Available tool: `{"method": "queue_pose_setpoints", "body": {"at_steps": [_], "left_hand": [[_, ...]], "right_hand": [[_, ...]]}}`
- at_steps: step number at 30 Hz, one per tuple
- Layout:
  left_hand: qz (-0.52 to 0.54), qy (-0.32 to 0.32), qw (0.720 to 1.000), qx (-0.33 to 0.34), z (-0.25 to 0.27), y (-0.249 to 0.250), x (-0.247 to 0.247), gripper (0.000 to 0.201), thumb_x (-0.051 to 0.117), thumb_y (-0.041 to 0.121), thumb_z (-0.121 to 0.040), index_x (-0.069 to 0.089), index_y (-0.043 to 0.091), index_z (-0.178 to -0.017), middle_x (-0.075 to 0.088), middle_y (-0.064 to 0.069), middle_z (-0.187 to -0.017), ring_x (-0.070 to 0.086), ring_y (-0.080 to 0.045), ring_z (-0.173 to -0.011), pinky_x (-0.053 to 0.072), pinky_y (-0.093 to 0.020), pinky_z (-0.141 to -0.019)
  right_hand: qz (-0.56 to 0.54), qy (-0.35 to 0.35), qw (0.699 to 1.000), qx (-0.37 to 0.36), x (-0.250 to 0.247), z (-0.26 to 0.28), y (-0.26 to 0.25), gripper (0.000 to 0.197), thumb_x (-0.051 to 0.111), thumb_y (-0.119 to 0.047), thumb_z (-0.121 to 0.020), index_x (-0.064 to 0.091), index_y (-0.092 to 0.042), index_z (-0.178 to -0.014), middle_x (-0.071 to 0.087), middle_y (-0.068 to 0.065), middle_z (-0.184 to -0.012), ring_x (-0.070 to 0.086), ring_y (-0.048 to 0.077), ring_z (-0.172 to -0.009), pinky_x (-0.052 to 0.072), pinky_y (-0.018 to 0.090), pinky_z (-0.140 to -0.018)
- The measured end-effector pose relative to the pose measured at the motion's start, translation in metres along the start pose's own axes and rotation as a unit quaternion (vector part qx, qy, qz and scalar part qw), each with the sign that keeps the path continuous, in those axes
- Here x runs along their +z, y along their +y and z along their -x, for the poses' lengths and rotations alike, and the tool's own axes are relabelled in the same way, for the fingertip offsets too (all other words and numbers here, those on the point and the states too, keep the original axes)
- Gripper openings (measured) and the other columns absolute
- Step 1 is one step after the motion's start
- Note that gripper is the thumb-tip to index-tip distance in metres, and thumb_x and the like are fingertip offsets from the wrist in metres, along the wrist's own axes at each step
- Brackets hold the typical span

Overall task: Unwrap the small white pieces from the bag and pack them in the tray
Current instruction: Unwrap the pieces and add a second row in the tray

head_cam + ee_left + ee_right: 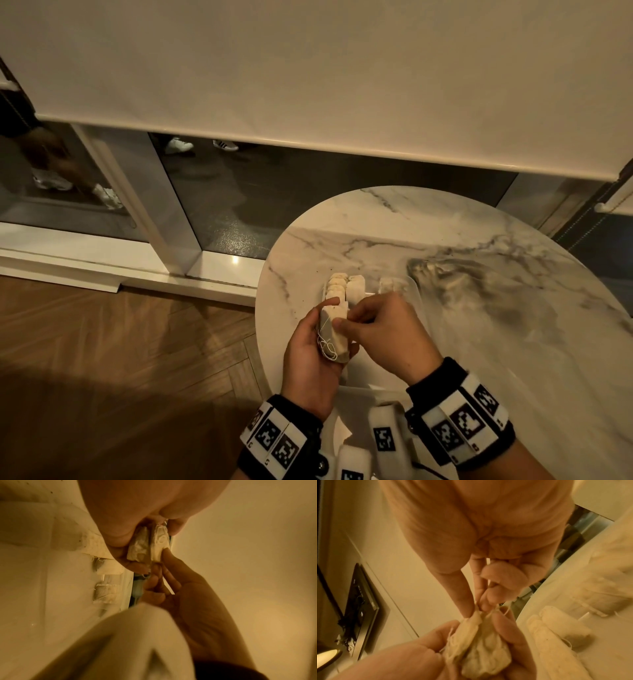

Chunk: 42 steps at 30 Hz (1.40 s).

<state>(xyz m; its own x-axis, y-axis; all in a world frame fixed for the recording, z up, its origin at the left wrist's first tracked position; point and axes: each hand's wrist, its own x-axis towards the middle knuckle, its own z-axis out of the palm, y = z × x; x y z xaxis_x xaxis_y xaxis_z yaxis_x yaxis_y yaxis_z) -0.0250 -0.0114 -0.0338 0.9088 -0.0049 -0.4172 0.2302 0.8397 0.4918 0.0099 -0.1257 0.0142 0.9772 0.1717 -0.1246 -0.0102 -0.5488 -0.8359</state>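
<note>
My left hand (329,320) grips a small bundle of white pieces (337,337) with loose thread on its side, held above the table's near left part. My right hand (343,319) pinches the bundle's top edge between thumb and forefinger. In the right wrist view the right hand's fingertips (471,608) nip the paper and thread at the top of the bundle (479,649), which lies in the left hand's fingers. The left wrist view shows two pieces (160,543) side by side in the grip. Beyond the hands, the clear tray (416,287) holds rows of white pieces (337,287).
The round marble table (479,240) carries the tray; its left edge drops to a wooden floor (120,342). A glass door (222,198) and a lowered white blind (308,68) stand behind. Pale wrapping (356,390) lies under my wrists.
</note>
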Motion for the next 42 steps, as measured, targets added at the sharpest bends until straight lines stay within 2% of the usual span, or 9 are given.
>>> {"method": "queue_pose_setpoints", "body": {"at_steps": [6, 10, 14, 21, 27, 31, 34, 38, 42], "left_hand": [[0.012, 0.034, 0.999, -0.009, -0.005, -0.001, -0.008, 0.038, 0.054, 0.033, -0.091, 0.069, 0.013, -0.120, 0.070, -0.012, -0.112, 0.064, -0.022, -0.092, 0.047, -0.034, -0.073], [0.005, 0.036, 0.999, -0.003, -0.008, 0.000, -0.010, 0.042, 0.058, 0.033, -0.086, 0.068, 0.013, -0.122, 0.070, -0.015, -0.121, 0.064, -0.026, -0.102, 0.046, -0.039, -0.080], [-0.011, 0.029, 1.000, 0.004, -0.007, 0.000, -0.009, 0.047, 0.057, 0.036, -0.084, 0.067, 0.012, -0.123, 0.070, -0.016, -0.118, 0.065, -0.026, -0.099, 0.049, -0.036, -0.074], [-0.011, 0.031, 0.999, -0.017, -0.008, 0.001, -0.015, 0.039, 0.048, 0.037, -0.096, 0.070, 0.014, -0.118, 0.072, -0.013, -0.108, 0.066, -0.023, -0.085, 0.046, -0.034, -0.071], [-0.008, 0.041, 0.999, -0.021, -0.008, 0.000, -0.014, 0.039, 0.052, 0.036, -0.093, 0.069, 0.012, -0.119, 0.070, -0.011, -0.101, 0.063, -0.019, -0.075, 0.044, -0.031, -0.064], [0.021, 0.044, 0.999, -0.025, -0.007, 0.002, -0.013, 0.036, 0.050, 0.033, -0.096, 0.070, 0.009, -0.113, 0.071, -0.011, -0.099, 0.066, -0.020, -0.077, 0.045, -0.030, -0.062], [0.053, 0.046, 0.997, -0.035, -0.006, 0.004, -0.013, 0.032, 0.050, 0.031, -0.096, 0.071, 0.009, -0.107, 0.071, -0.013, -0.096, 0.065, -0.024, -0.078, 0.046, -0.030, -0.061], [0.065, 0.070, 0.995, -0.038, -0.008, 0.004, -0.017, 0.026, 0.057, 0.028, -0.088, 0.069, 0.010, -0.103, 0.066, -0.015, -0.100, 0.064, -0.026, -0.077, 0.048, -0.029, -0.060], [0.085, 0.084, 0.992, -0.037, -0.010, 0.005, -0.023, 0.041, 0.060, 0.026, -0.081, 0.063, 0.006, -0.116, 0.067, -0.016, -0.098, 0.066, -0.026, -0.075, 0.050, -0.028, -0.057]], "right_hand": [[-0.110, -0.035, 0.993, -0.007, -0.004, 0.000, -0.004, 0.007, 0.081, -0.014, -0.082, 0.076, -0.013, -0.077, 0.073, 0.003, -0.068, 0.063, 0.006, -0.057, 0.047, 0.017, -0.050], [-0.103, -0.052, 0.993, 0.027, -0.004, -0.003, -0.005, 0.009, 0.081, -0.016, -0.082, 0.074, -0.009, -0.083, 0.074, 0.009, -0.073, 0.067, 0.014, -0.061, 0.052, 0.023, -0.049], [-0.106, -0.041, 0.993, 0.041, 0.003, -0.005, -0.004, 0.015, 0.083, -0.011, -0.079, 0.069, -0.010, -0.087, 0.073, 0.011, -0.070, 0.066, 0.014, -0.054, 0.047, 0.022, -0.044], [-0.112, -0.081, 0.990, 0.026, -0.001, -0.004, -0.008, 0.016, 0.076, -0.004, -0.085, 0.071, -0.019, -0.087, 0.072, 0.003, -0.064, 0.064, 0.006, -0.051, 0.048, 0.019, -0.046], [-0.020, -0.066, 0.997, -0.014, -0.001, -0.006, 0.001, 0.008, 0.075, -0.019, -0.086, 0.075, -0.026, -0.081, 0.073, -0.003, -0.070, 0.068, 0.013, -0.063, 0.058, 0.035, -0.059], [-0.014, -0.040, 0.997, -0.062, -0.006, -0.005, -0.004, 0.007, 0.076, -0.025, -0.086, 0.078, -0.030, -0.081, 0.074, -0.011, -0.078, 0.067, 0.011, -0.067, 0.056, 0.029, -0.064], [-0.085, -0.054, 0.992, -0.073, -0.016, -0.004, -0.012, 0.005, 0.077, -0.021, -0.086, 0.080, -0.022, -0.082, 0.075, -0.006, -0.083, 0.065, 0.014, -0.069, 0.049, 0.020, -0.054], [-0.155, -0.065, 0.983, -0.075, -0.030, -0.009, -0.020, 0.004, 0.076, -0.018, -0.086, 0.079, -0.016, -0.085, 0.076, 0.003, -0.084, 0.065, 0.021, -0.072, 0.051, 0.032, -0.055], [-0.185, -0.051, 0.976, -0.099, -0.041, -0.023, -0.022, 0.006, 0.074, -0.013, -0.088, 0.078, -0.011, -0.091, 0.074, 0.012, -0.082, 0.065, 0.025, -0.071, 0.052, 0.034, -0.056]]}}
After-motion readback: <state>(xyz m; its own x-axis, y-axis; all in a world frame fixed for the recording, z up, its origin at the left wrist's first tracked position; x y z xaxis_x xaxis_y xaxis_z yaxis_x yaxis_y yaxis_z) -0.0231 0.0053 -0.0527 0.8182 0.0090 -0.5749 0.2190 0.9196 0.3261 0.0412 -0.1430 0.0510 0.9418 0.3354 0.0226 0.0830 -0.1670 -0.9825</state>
